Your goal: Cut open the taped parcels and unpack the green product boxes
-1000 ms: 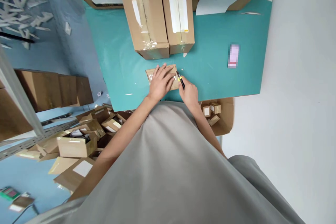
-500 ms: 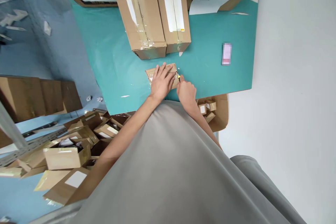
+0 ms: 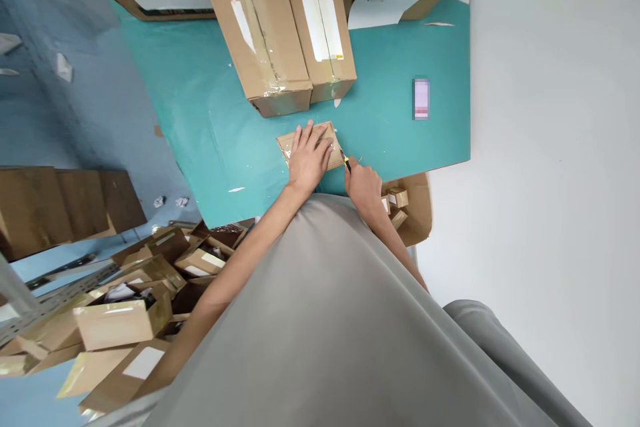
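carton [image 3: 336, 156] under left hand [image 3: 309, 161] (right hand [image 3: 365, 188] holds cutter [image 3: 347, 163])

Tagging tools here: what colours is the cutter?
The cutter shows yellow and black, best in the head view.

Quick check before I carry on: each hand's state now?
Left hand: open, palm down on the taped cardboard parcel.
Right hand: closed, holding a utility knife.

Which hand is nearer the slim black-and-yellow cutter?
Right: the right hand holds the cutter. The left hand is off to its left, spread on the taped brown cardboard package.
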